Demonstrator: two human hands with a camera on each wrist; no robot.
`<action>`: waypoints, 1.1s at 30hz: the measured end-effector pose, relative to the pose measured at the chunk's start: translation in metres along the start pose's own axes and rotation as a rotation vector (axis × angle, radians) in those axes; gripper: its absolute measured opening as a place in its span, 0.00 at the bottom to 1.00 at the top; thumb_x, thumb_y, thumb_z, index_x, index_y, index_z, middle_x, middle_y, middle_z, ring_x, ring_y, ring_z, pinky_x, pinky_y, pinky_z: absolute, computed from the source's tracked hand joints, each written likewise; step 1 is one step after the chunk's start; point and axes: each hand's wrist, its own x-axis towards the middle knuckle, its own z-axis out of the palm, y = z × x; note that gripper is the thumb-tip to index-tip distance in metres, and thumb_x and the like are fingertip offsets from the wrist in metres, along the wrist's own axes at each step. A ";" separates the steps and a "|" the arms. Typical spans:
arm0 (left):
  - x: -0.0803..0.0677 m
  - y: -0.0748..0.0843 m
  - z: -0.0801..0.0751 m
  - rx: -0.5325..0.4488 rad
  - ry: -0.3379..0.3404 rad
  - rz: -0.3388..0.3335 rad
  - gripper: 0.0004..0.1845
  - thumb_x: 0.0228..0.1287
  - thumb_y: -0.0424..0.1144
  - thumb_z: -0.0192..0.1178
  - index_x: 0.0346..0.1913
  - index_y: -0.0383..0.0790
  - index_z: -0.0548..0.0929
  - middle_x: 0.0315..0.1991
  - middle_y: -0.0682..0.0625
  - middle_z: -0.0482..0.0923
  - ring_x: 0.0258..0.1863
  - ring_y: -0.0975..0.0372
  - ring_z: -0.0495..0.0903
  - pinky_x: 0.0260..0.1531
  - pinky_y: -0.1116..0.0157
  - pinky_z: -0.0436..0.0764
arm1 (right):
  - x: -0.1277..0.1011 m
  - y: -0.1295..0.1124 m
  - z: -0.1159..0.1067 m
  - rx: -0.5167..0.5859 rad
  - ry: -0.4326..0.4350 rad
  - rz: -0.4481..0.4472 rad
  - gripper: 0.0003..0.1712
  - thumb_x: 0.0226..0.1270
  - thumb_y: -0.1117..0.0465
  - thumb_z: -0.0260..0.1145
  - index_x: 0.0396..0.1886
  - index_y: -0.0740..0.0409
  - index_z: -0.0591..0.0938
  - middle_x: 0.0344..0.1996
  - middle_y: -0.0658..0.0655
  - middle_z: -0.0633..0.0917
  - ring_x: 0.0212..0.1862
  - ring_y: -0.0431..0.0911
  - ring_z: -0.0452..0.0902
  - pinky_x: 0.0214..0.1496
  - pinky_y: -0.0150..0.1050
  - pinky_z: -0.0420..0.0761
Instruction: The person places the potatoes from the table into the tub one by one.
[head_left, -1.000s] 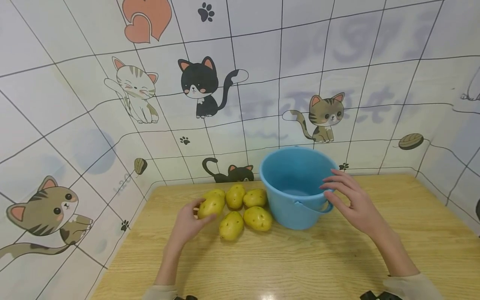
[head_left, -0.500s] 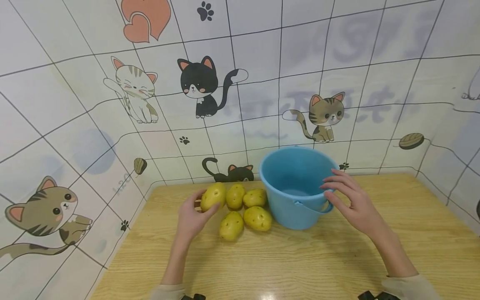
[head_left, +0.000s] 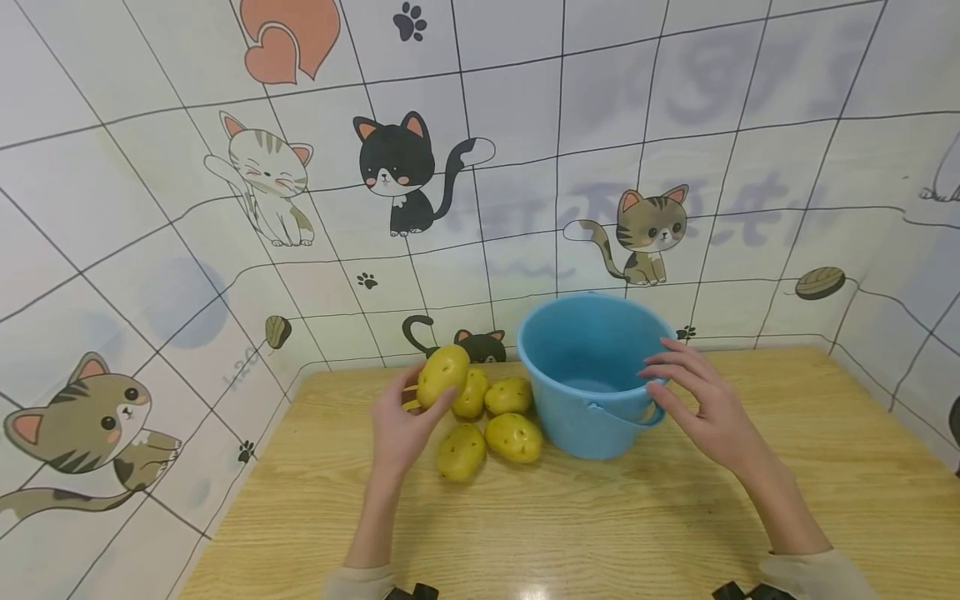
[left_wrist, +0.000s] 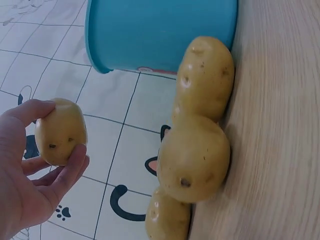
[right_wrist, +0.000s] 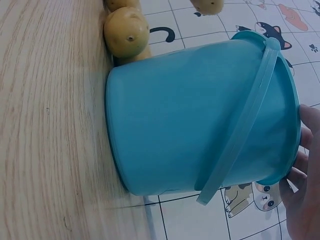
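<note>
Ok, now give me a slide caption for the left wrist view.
Left hand holding a potato aloft, with other potatoes on the wooden table beside a blue bucket.

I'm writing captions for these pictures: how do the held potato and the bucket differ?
Colour: the held potato is yellow with dark pits; the bucket is blue.
Size: the potato is far smaller than the bucket.
Pose: the potato is held above the table in the left grip; the bucket stands upright on it.
Shared: both have rounded outlines.
</note>
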 end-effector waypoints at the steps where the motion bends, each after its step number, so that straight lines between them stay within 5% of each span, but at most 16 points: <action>1: -0.001 0.002 0.002 -0.012 0.008 0.005 0.32 0.54 0.43 0.78 0.62 0.37 0.80 0.53 0.43 0.81 0.45 0.52 0.81 0.38 0.64 0.87 | 0.000 0.000 0.000 0.002 0.002 0.000 0.19 0.63 0.74 0.68 0.50 0.52 0.85 0.53 0.48 0.81 0.74 0.54 0.60 0.76 0.35 0.54; 11: -0.005 0.016 0.021 -0.111 0.029 0.049 0.32 0.53 0.40 0.78 0.61 0.37 0.80 0.50 0.44 0.81 0.44 0.52 0.82 0.36 0.63 0.87 | 0.001 -0.002 0.001 0.002 0.004 0.009 0.17 0.63 0.74 0.68 0.50 0.55 0.86 0.53 0.51 0.81 0.74 0.55 0.60 0.77 0.35 0.53; 20: -0.007 0.029 0.037 -0.145 0.066 0.203 0.32 0.53 0.38 0.79 0.61 0.37 0.81 0.53 0.45 0.81 0.43 0.52 0.81 0.34 0.65 0.87 | 0.000 -0.002 0.002 0.004 0.002 0.022 0.17 0.63 0.75 0.67 0.49 0.55 0.86 0.52 0.56 0.81 0.74 0.55 0.60 0.77 0.35 0.53; 33: -0.009 0.048 0.066 -0.144 0.059 0.334 0.33 0.53 0.41 0.79 0.63 0.39 0.80 0.54 0.49 0.81 0.46 0.56 0.80 0.37 0.60 0.87 | 0.000 -0.002 0.002 0.010 0.008 0.013 0.18 0.63 0.75 0.68 0.49 0.54 0.85 0.51 0.59 0.82 0.74 0.54 0.61 0.76 0.35 0.53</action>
